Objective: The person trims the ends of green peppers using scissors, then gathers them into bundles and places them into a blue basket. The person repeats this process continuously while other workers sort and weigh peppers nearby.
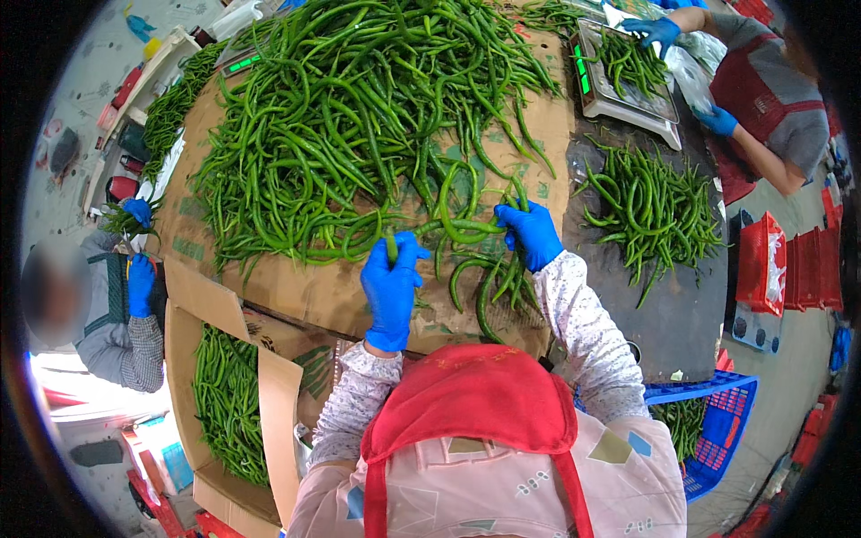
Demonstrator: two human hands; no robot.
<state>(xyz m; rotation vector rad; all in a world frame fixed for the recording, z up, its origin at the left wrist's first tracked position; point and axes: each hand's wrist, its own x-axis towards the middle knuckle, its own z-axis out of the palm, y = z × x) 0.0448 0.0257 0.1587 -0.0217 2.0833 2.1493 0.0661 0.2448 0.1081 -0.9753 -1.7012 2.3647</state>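
Observation:
My left hand (391,289), in a blue glove, is closed around a short green chili pepper (391,247) whose end shows above the fingers. To the right, my right hand (531,232), gloved in blue too, grips several long green chili peppers (464,235) that curve out to its left and above it. A large heap of green chilies (336,128) covers the cardboard sheet (303,289) in front of me. Just below my right hand, a few loose chilies (488,289) lie on the cardboard.
A smaller chili pile (649,208) lies on the dark board (659,336) at right. Beyond it, a co-worker's gloved hand (656,33) is over a digital scale (625,81). A carton (185,376) of chilies stands lower left, a blue crate (723,430) lower right. Another person (114,309) works at left.

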